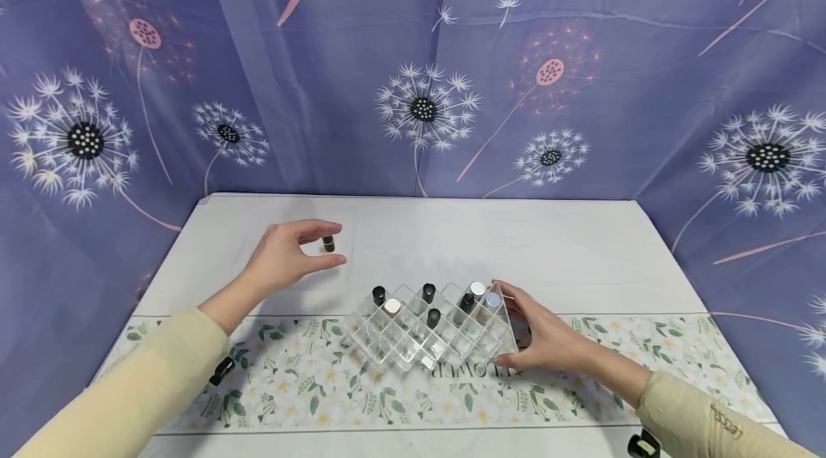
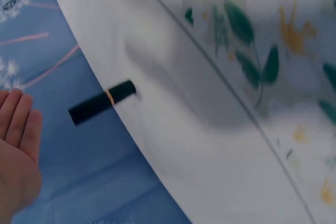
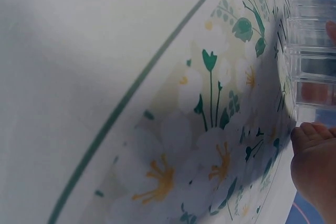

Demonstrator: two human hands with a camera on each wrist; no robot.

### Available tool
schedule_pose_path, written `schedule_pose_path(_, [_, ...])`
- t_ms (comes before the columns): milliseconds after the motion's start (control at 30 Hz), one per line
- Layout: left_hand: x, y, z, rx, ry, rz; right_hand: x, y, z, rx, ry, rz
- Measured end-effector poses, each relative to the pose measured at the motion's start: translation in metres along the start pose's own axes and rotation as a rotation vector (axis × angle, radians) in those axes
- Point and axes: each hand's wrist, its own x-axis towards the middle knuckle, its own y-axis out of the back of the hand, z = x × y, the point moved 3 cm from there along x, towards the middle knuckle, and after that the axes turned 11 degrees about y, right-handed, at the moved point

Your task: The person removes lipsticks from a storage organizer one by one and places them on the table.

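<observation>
A dark lipstick tube with a thin gold band stands upright on the white part of the table. My left hand is around it in the head view, thumb and fingers spread wide; in the left wrist view a gap shows between hand and tube. A clear lipstick organizer with diamond-shaped slots sits at the middle of the table. Several tubes stand in it, among them a black-capped one, a white-capped one and a pale blue-capped one. My right hand grips the organizer's right end, thumb in front, fingers behind.
A floral strip with lettering runs across the white table cover. Purple dandelion-print cloth hangs behind and at both sides of the table.
</observation>
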Motion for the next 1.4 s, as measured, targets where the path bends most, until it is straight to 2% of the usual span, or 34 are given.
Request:
schedule_pose_path(400, [-0.022, -0.033, 0.008, -0.077, -0.037, -0.063, 0.000, 0.000, 0.000, 0.006, -0.014, -0.002])
schedule_pose_path(567, [-0.027, -0.045, 0.007, -0.101, -0.044, -0.087, 0.000, 0.000, 0.001, -0.004, -0.013, -0.001])
schedule_pose_path(867, [-0.038, -0.062, 0.010, -0.166, 0.022, -0.124, 0.000, -0.001, 0.001, 0.004, -0.004, 0.000])
schedule_pose_path(1200, [-0.042, -0.076, 0.011, -0.177, 0.075, -0.104, -0.001, -0.001, 0.004, -0.019, 0.006, 0.008])
schedule_pose_path(1400, [-0.044, -0.080, 0.010, -0.156, 0.063, -0.076, 0.000, -0.001, 0.003, -0.014, 0.002, 0.009])
